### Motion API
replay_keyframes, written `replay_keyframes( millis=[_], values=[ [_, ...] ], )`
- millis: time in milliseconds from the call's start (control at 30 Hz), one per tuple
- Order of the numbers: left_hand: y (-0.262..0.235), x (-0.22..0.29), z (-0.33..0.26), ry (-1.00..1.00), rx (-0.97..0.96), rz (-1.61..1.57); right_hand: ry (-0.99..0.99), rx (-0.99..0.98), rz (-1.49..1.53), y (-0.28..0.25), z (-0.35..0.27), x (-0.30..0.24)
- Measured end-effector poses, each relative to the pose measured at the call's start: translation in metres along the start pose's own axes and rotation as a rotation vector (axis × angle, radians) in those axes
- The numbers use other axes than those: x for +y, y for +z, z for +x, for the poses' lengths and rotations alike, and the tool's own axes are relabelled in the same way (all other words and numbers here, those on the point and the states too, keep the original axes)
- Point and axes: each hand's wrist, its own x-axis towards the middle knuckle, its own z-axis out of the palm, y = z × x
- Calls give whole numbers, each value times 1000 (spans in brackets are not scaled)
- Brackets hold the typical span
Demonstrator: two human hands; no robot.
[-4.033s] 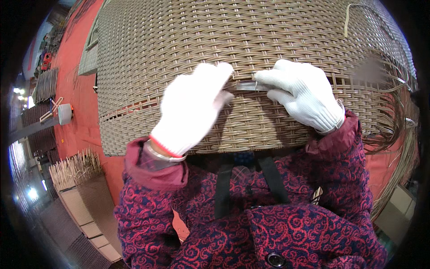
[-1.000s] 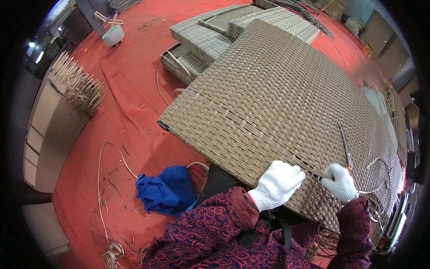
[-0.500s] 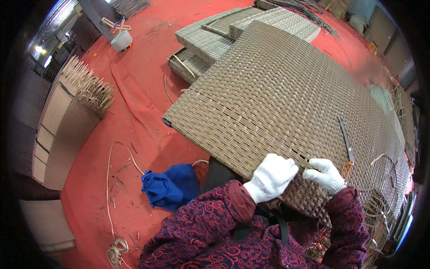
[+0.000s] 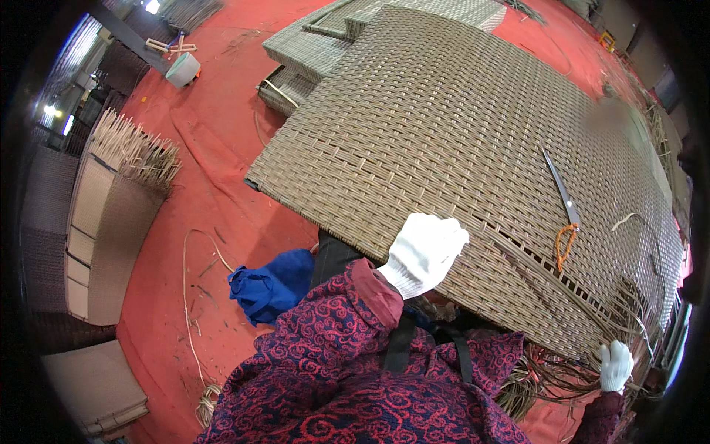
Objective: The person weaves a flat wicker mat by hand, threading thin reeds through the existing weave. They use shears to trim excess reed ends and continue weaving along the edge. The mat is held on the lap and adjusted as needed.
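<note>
A large brown woven wicker panel (image 4: 414, 140) lies before me, its near edge against my body. My left hand (image 4: 425, 251), in a white knit glove, is closed in a fist on the panel near that edge; what its fingers hold is hidden. Out at the lower right, my gloved right hand (image 4: 615, 366) is closed beside the frayed corner, where a long wicker strand (image 4: 551, 277) runs across the weave toward its fingertips. Scissors (image 4: 560, 180) with orange-wrapped handles rest on the panel. Loose strand ends (image 4: 543, 381) hang below the near right edge.
Grey woven pieces (image 4: 318, 48) are stacked beyond the panel. On the red floor (image 4: 214, 155) lie a blue cloth bundle (image 4: 274, 285) and a pale cord coil (image 4: 208, 405). Woven panels (image 4: 122, 237) stand at the left, with a white bucket (image 4: 183, 70) farther back.
My right hand has moved away from my left, down and right to the panel's frayed corner. My left hand stays closed near the edge. The view has shifted slightly.
</note>
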Motion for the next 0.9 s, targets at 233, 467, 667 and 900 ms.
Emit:
replay_keyframes(
  millis=[233, 467, 667, 900],
  values=[
    [0, -2, -4, -37, 10, -78, -158, -139, -182, 8, 46, -32],
    [-32, -25, -4, -105, -223, -435, -675, 158, 201, -67, 148, -250],
    [-148, -116, -45, -345, 245, -228, -994, 97, 477, -78, 182, -441],
    [-222, -247, -114, -967, 524, -437, -1010, 65, 508, -68, 189, -536]
  ],
)
